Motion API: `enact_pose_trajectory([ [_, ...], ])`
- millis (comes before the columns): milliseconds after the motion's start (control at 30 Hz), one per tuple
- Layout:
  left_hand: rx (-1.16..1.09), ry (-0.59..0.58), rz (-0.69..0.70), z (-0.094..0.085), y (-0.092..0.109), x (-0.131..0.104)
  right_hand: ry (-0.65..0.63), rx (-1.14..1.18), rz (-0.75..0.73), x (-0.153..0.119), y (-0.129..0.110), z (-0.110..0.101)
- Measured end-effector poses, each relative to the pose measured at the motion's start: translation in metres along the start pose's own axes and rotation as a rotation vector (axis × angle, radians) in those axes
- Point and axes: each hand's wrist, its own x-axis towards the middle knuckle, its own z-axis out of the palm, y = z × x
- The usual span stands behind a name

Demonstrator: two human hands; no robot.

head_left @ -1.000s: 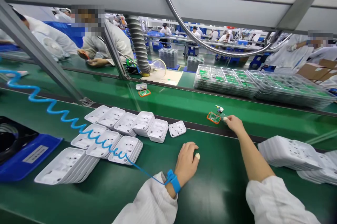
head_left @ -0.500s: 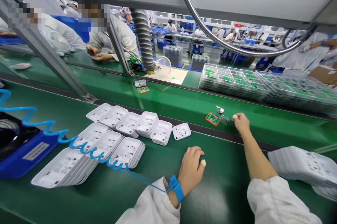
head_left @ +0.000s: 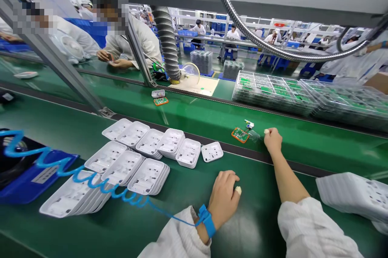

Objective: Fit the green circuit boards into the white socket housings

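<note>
My left hand [head_left: 224, 197], with a blue strap on its wrist, rests on the green table with its fingers loosely spread and nothing in them. Over the green belt, my right hand [head_left: 273, 141] has its fingers curled together; whatever they hold is hidden. Just left of it, a clear plastic piece [head_left: 254, 136] lies beside a green circuit board [head_left: 240, 135] with an orange rim and a small white part [head_left: 249, 124]. Nearest my left hand is a single white cover [head_left: 212, 152]. Stacks of white covers [head_left: 148, 175] stand further left.
More white covers [head_left: 351, 193] are stacked at the right. Clear trays of green boards [head_left: 273, 88] stand beyond the belt. Another orange-rimmed board [head_left: 160, 101] lies on the belt. A blue coiled cord [head_left: 106, 187] crosses the left stacks. A co-worker's hands [head_left: 117, 61] are across the line.
The boards and the small white part on the belt have shifted left. My right hand has moved left too, staying curled. My left hand remains on the table; the view has turned slightly.
</note>
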Motion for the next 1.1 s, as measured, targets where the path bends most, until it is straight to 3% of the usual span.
enact_pose_trajectory([
  [133, -0.003, -0.005, -0.011, 0.001, 0.002, 0.002, -0.071, 0.031, -0.035, 0.012, -0.019, 0.004],
  [367, -0.001, -0.031, -0.023, -0.001, 0.002, 0.002, -0.132, 0.041, 0.005, 0.022, -0.092, 0.034],
  [533, -0.034, -0.028, -0.028, -0.001, 0.000, 0.001, -0.231, 0.199, -0.112, 0.015, -0.118, 0.033],
  [667, -0.115, 0.091, -0.022, -0.001, -0.001, 0.001, -0.282, 0.400, -0.192, -0.016, -0.106, 0.010],
  [833, -0.184, 0.297, -0.053, -0.002, -0.004, 0.003, -0.379, 0.875, -0.214, -0.112, -0.050, -0.017],
  [900, -0.195, 0.320, -0.112, 0.000, -0.007, 0.006, -0.466, 0.802, -0.242, -0.153, -0.023, -0.026],
  [967, -0.185, 0.310, -0.146, 0.001, -0.010, 0.008, -0.482, 0.533, -0.351, -0.182, -0.002, -0.035],
  [1033, -0.160, 0.283, -0.134, 0.002, -0.011, 0.009, -0.356, 0.291, -0.456, -0.195, 0.007, -0.044],
  [1100, -0.121, 0.251, -0.106, 0.002, -0.012, 0.008, -0.230, 0.193, -0.564, -0.195, 0.004, -0.047],
])
